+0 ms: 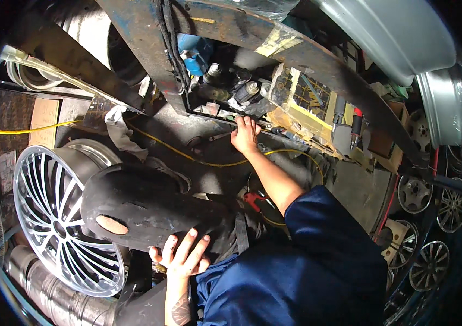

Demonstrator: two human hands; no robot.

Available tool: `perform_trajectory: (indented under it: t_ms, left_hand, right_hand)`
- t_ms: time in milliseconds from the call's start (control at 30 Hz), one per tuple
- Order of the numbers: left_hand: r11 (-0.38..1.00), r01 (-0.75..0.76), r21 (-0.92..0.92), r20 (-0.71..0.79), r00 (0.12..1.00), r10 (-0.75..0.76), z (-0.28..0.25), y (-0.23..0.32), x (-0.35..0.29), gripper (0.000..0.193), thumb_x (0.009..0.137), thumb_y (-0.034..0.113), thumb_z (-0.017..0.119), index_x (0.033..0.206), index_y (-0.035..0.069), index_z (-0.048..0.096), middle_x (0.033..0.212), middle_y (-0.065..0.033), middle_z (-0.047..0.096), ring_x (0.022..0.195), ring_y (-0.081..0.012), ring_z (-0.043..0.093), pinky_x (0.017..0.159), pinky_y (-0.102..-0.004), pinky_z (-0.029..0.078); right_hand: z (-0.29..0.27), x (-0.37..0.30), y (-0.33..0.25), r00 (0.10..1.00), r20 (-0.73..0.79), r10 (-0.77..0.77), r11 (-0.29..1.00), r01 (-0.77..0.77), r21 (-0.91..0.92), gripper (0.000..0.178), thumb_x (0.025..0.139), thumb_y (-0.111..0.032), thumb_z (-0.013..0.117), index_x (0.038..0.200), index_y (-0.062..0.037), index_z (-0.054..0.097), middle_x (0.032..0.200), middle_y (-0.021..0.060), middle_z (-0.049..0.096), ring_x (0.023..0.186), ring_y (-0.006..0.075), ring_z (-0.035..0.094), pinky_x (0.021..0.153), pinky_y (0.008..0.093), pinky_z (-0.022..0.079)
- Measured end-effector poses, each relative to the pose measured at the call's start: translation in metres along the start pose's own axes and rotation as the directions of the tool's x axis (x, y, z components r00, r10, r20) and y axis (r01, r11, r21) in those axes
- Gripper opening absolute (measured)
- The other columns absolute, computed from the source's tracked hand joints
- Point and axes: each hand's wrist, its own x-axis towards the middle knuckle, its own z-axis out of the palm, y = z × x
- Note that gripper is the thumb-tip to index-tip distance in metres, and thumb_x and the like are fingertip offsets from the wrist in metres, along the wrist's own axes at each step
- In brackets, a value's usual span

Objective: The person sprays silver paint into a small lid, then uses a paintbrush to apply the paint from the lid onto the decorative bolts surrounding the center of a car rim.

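My left hand (pixel 179 259) lies on my dark-trousered thigh, fingers spread and holding nothing. At the cluttered ledge under a steel frame, my right hand (pixel 245 136) reaches in with its fingers curled at the edge. Whatever those fingertips grip, if anything, is too small or hidden to make out. Spray cans (pixel 250 88) stand just beyond this hand, near a blue container (pixel 197 57). A silver multi-spoke alloy wheel (pixel 87 158) stands tilted at the left, beside my knee, touched by neither hand.
A yellow hose (pixel 198 161) crosses the floor below my right arm. A red-handled tool (pixel 253 200) lies near my leg. Heavy steel beams (pixel 328 60) span the top. Power tools (pixel 345 130) sit right of the ledge. Several wheels (pixel 429 266) hang along the right side.
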Motion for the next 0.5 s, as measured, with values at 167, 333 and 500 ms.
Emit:
perform_trajectory:
  t_ms: [167,333,500]
  left_hand:
    - [0.999,-0.027,0.02,0.0,1.0,0.027,-0.003,-0.001,0.012,0.041,0.091,0.047,0.039,0.102,0.033,0.075,0.12,0.0025,0.067,0.129,-0.0266,0.045,0.118,-0.0534,0.007]
    - [0.997,0.081,0.012,0.126,0.989,-0.082,-0.026,0.007,0.035,0.03,0.071,0.029,0.06,0.096,0.029,0.075,0.113,0.0074,0.067,0.111,-0.0194,0.052,0.101,-0.0424,0.025]
    - [0.873,0.488,0.005,0.237,0.847,-0.475,-0.095,-0.047,0.05,0.029,0.073,0.018,0.067,0.101,0.01,0.069,0.105,-0.0076,0.065,0.094,-0.0291,0.059,0.087,-0.0456,0.045]
  right_hand:
    - [-0.006,0.0,-0.002,0.987,-0.16,0.004,0.985,0.023,0.169,0.042,0.064,-0.004,0.064,0.104,-0.0117,0.061,0.108,0.0104,0.054,0.109,0.0316,0.052,0.089,0.047,0.04]
    - [-0.098,-0.004,-0.164,0.889,-0.365,-0.276,0.508,0.458,0.729,0.024,0.07,0.005,0.058,0.09,-0.0042,0.066,0.079,0.0111,0.06,0.08,0.0278,0.058,0.07,0.0375,0.049]
    - [-0.284,-0.067,-0.402,0.228,-0.651,-0.724,-0.444,0.568,0.693,0.021,0.077,-0.027,0.065,0.085,-0.0077,0.063,0.082,0.0115,0.065,0.082,0.0338,0.063,0.069,0.0472,0.05]
